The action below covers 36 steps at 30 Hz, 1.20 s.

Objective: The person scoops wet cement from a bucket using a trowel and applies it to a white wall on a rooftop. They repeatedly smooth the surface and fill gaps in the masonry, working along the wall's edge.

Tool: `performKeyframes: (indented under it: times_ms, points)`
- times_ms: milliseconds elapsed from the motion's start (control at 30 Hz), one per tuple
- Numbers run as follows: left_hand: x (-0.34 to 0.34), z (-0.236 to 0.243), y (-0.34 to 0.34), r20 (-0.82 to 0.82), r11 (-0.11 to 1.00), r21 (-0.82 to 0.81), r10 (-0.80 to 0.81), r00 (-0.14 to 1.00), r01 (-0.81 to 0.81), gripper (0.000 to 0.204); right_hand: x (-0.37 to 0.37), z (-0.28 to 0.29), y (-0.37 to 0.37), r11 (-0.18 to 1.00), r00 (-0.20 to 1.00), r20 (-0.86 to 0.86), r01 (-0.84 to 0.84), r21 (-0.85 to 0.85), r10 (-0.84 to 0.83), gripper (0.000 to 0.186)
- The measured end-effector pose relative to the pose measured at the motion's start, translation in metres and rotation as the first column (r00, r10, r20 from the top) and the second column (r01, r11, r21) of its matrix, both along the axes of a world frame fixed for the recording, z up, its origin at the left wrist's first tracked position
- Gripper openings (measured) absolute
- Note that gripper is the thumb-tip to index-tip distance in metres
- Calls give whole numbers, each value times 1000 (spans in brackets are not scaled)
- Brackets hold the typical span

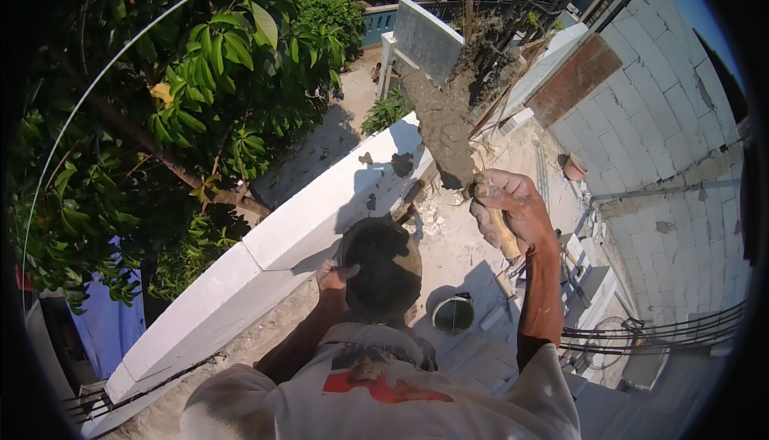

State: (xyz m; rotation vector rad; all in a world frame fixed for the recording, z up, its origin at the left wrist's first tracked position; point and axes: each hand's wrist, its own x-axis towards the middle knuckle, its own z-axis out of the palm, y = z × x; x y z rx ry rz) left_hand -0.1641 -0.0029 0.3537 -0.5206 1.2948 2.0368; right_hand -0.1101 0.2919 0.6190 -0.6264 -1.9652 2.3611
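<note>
The right hand [513, 206] grips the trowel [506, 240], right of centre, its mortar [439, 132] best carried level. Lower centre, the left hand [333, 277] clasps the bucket [417, 270], which should be steadied close by.

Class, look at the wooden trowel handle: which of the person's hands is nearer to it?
Right. The right hand grips the wooden trowel handle; the left hand is apart from it, lower in the view and leftward, holding the round bucket.
</note>
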Motion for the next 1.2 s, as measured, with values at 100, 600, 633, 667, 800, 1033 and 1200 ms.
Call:
performKeyframes:
  times_ms: [100, 600, 633, 667, 800, 1033, 1200]
  points:
    - [5, -62, -4, -116, 996, -78, -48, 992, 39, 26, -40, -23, 88, 947, 941, -317, 9, -322, -117, 19]
    - [-14, -28, 49, -311, 980, -20, -195, 930, 199, 38, 91, -83, -26, 426, 995, 50, -8, 905, -87, 34]
    - [-15, -30, 61, -336, 969, -43, -243, 910, 242, 41, 106, -98, -41, 345, 987, 125, -83, 935, -102, 35]
    - [-17, -26, 69, -365, 960, -76, -280, 888, 271, 44, 113, -113, -52, 329, 947, 284, -224, 917, -148, 34]
    - [-26, 6, 87, -332, 919, -158, -395, 857, 362, 44, 135, -148, -73, 328, 926, 227, -122, 937, -301, 27]
    - [-21, 46, 82, -281, 957, -53, -290, 915, 287, 36, 116, -101, -60, 880, 941, 185, 178, 440, -283, 21]
    - [-13, 4, 65, -253, 939, -168, -336, 907, 301, 48, 14, -57, 7, 902, 950, 299, -49, 428, -91, 29]
